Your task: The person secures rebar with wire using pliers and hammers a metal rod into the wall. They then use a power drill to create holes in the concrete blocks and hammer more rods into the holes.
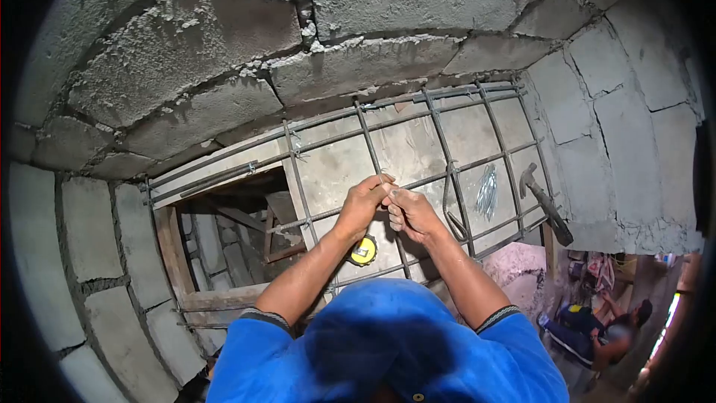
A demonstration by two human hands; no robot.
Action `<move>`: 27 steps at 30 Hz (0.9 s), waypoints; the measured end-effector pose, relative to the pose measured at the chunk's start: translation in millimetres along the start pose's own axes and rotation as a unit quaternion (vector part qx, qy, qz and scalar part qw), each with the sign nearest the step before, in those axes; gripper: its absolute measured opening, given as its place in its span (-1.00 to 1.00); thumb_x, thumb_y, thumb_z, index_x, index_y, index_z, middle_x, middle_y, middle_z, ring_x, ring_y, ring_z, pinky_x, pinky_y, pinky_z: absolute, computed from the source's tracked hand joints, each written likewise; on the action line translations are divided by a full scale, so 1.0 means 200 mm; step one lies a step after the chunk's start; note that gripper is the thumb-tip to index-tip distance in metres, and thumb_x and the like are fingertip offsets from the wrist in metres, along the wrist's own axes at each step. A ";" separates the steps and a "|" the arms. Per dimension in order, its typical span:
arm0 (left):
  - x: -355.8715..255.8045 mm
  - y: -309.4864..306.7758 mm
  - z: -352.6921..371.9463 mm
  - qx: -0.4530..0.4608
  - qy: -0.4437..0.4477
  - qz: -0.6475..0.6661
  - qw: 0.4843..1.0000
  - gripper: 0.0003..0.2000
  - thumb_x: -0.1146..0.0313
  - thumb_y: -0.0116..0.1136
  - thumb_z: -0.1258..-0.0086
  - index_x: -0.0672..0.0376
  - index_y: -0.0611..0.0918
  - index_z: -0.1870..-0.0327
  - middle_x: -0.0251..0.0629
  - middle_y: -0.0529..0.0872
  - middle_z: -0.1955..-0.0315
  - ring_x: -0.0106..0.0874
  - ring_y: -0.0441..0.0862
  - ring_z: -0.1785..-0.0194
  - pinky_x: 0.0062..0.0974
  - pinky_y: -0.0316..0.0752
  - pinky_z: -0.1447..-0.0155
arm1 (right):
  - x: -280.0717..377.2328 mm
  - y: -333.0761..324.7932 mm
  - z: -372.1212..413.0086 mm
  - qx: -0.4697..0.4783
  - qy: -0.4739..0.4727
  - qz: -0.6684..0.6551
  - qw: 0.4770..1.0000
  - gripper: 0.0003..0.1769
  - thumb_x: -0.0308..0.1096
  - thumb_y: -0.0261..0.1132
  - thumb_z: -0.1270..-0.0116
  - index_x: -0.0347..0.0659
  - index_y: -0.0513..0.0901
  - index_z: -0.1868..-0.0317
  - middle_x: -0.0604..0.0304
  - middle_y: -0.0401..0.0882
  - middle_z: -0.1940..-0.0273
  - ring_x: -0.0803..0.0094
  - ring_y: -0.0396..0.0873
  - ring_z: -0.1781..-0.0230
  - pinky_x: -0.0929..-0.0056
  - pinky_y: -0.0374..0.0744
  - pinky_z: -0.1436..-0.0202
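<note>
My left hand (361, 205) and my right hand (415, 215) meet over a bar of the rebar grid (498, 139). Their fingertips are pinched together on a thin piece of tie wire (382, 175), mostly hidden by the fingers. A yellow and black tape measure (363, 251) lies just below my left wrist. To the right of my right hand, a bent dark metal tool (450, 200) rests by a bar. Beyond it lies a bundle of cut tie wires (487, 192). A hammer (546, 205) lies across the grid's right side.
Block walls (388, 0) surround the grid, which lies above light boards (328, 168). At left, a wood-framed opening (173, 254) drops to a lower level. Below right, another person (597, 332) sits among clutter.
</note>
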State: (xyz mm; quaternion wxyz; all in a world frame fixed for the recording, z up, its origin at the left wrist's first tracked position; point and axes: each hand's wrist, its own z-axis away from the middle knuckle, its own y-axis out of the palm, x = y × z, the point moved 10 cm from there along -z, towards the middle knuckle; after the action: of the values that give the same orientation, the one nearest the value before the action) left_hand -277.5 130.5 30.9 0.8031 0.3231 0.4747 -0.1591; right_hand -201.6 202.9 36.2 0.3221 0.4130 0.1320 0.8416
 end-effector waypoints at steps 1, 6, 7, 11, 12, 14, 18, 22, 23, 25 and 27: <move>0.04 -0.03 -0.01 -0.018 -0.026 0.038 0.999 -0.75 0.32 0.13 -0.58 0.26 0.64 -0.11 -0.22 0.77 0.16 -0.42 0.72 0.18 -0.43 0.63 0.05 | -0.03 -0.06 -0.03 0.028 -0.008 0.013 0.999 -0.70 -0.24 0.23 -0.53 -0.38 0.64 0.08 0.19 0.60 0.42 0.45 0.56 0.49 0.45 0.56 0.40; 0.02 -0.38 -0.27 -0.147 -0.025 -0.008 0.989 -0.79 0.37 0.12 -0.55 0.32 0.65 -0.01 -0.21 0.72 0.31 -0.47 0.67 0.47 -0.56 0.59 0.51 | 0.22 -0.45 0.24 -0.251 -0.276 0.565 0.736 -0.56 -0.24 0.30 -0.37 -0.44 0.67 -0.10 -0.27 0.70 0.01 -0.12 0.68 0.01 0.16 0.62 -0.14; -0.02 -0.44 -0.31 -0.174 -0.019 -0.057 0.983 -0.79 0.40 0.11 -0.53 0.35 0.66 -0.01 -0.22 0.71 0.34 -0.46 0.67 0.47 -0.54 0.58 0.51 | 0.24 -0.53 0.31 -0.292 -0.254 0.602 0.698 -0.58 -0.30 0.31 -0.34 -0.43 0.66 -0.10 -0.25 0.69 0.00 -0.15 0.64 -0.03 0.07 0.57 -0.20; -0.15 -0.59 -0.54 -0.201 0.025 -0.241 0.949 -0.73 0.52 0.10 -0.39 0.38 0.70 -0.04 -0.15 0.72 0.51 -0.37 0.71 0.52 -0.39 0.57 0.46 | 0.14 -0.77 0.46 -0.353 -0.257 0.659 0.612 -0.59 -0.35 0.42 -0.23 -0.31 0.68 -0.09 -0.10 0.63 -0.04 -0.07 0.52 -0.13 0.03 0.44 -0.27; -0.21 -0.59 -0.58 -0.214 0.050 -0.325 0.920 -0.71 0.51 0.12 -0.35 0.34 0.73 -0.04 -0.11 0.72 0.60 -0.32 0.71 0.56 -0.32 0.58 0.43 | 0.12 -0.79 0.48 -0.364 -0.240 0.669 0.601 -0.57 -0.35 0.44 -0.21 -0.28 0.67 -0.09 -0.07 0.61 -0.04 -0.04 0.51 -0.13 0.03 0.44 -0.25; -0.24 -0.60 -0.63 -0.250 0.056 -0.355 0.899 -0.71 0.52 0.12 -0.30 0.33 0.74 0.00 -0.06 0.72 0.61 -0.28 0.74 0.53 -0.29 0.60 0.36 | 0.09 -0.80 0.47 -0.352 -0.230 0.675 0.606 -0.52 -0.36 0.47 -0.17 -0.27 0.65 -0.12 -0.04 0.58 -0.05 -0.02 0.48 -0.15 0.02 0.42 -0.25; -0.31 -0.64 -0.67 -0.338 0.078 -0.403 0.847 -0.76 0.54 0.13 -0.22 0.31 0.75 0.12 0.01 0.75 0.58 -0.18 0.78 0.47 -0.23 0.64 0.22 | 0.12 -0.84 0.51 -0.403 -0.249 0.649 0.595 -0.48 -0.47 0.50 -0.09 -0.28 0.63 -0.12 -0.05 0.57 -0.03 -0.03 0.45 -0.15 0.02 0.40 -0.25; -0.12 -0.69 -0.87 -0.274 -0.006 -0.462 0.844 -0.85 0.57 0.13 -0.23 0.37 0.72 0.26 0.07 0.76 0.47 -0.13 0.78 0.46 -0.19 0.65 0.27 | 0.13 -0.86 0.51 -0.418 -0.257 0.635 0.596 -0.45 -0.53 0.51 -0.04 -0.29 0.62 -0.11 -0.06 0.54 -0.02 -0.03 0.43 -0.16 0.03 0.39 -0.26; -0.10 -0.69 -0.89 -0.274 -0.006 -0.461 0.844 -0.85 0.57 0.13 -0.23 0.37 0.72 0.26 0.07 0.76 0.47 -0.13 0.78 0.46 -0.19 0.65 0.27 | 0.14 -0.86 0.51 -0.418 -0.256 0.636 0.596 -0.45 -0.53 0.51 -0.04 -0.29 0.62 -0.11 -0.06 0.54 -0.02 -0.03 0.43 -0.16 0.03 0.39 -0.26; 0.06 -0.62 -0.91 -0.239 -0.102 -0.188 0.947 -0.91 0.58 0.12 -0.26 0.40 0.67 0.35 -0.04 0.74 0.46 -0.22 0.75 0.47 -0.28 0.57 0.49 | 0.15 -0.83 0.52 -0.414 -0.270 0.652 0.574 -0.45 -0.52 0.51 -0.05 -0.27 0.62 -0.11 -0.06 0.54 -0.02 -0.02 0.45 -0.14 0.01 0.40 -0.25; 0.06 -0.59 -0.93 -0.236 -0.132 -0.139 0.953 -0.89 0.57 0.10 -0.30 0.41 0.66 0.36 -0.06 0.72 0.46 -0.25 0.71 0.51 -0.31 0.54 0.53 | 0.15 -0.78 0.49 -0.366 -0.310 0.668 0.570 -0.45 -0.52 0.51 -0.03 -0.28 0.62 -0.11 -0.06 0.54 -0.02 -0.03 0.46 -0.11 0.02 0.42 -0.23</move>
State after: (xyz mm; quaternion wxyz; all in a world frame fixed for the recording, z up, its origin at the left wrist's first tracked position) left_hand -460.5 167.2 -86.6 0.8820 0.0314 0.4285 -0.1936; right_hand -71.6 336.3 40.4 -0.1865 0.4664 -0.6082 0.6146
